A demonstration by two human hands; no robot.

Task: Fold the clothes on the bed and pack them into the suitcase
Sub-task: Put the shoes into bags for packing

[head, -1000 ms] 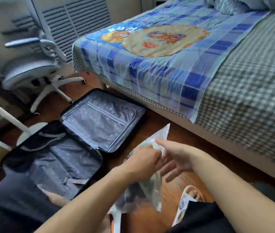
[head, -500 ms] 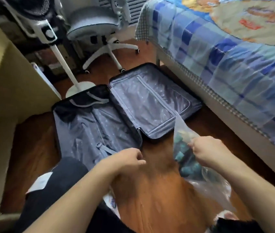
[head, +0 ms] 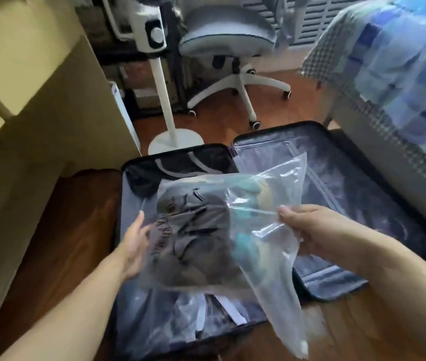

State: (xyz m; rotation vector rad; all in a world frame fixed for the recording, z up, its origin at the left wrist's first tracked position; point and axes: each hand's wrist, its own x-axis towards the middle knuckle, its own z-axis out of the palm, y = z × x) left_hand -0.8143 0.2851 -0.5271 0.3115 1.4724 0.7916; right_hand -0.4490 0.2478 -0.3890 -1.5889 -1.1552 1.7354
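**Inspector:** On the wooden floor [head: 222, 121], between the cabinet and the bed [head: 399, 74], the suitcase [head: 342, 178] lies open in two halves. The left half is the deeper one, with straps across its lining; the right half is a zipped divider panel.

**Clerk:** And the goods?

**Inspector:** A clear plastic bag [head: 271, 194] hangs above the left half, reaching over the hinge line toward the right half. It holds dark grey folded clothes [head: 193, 238] at its left end and something teal toward the middle. What the teal item is, I cannot tell.

**Clerk:** Orientation?

**Inspector:** The bag's long axis runs roughly from the far right corner of the left half down toward the near edge, with its empty tail trailing off below the right hand.

**Clerk:** The hands?

**Inspector:** The left hand [head: 133, 246] lies flat, fingers straight, against the loaded left end of the bag. The right hand [head: 310, 230] grips the plastic near the middle, thumb on top, fingers curled beneath.

**Clerk:** Which is nearer the load?

**Inspector:** The left; the weight sits beside its palm. In my judgement, the bag needs lowering straight down into the left half, directly beneath it. Nothing is released yet.
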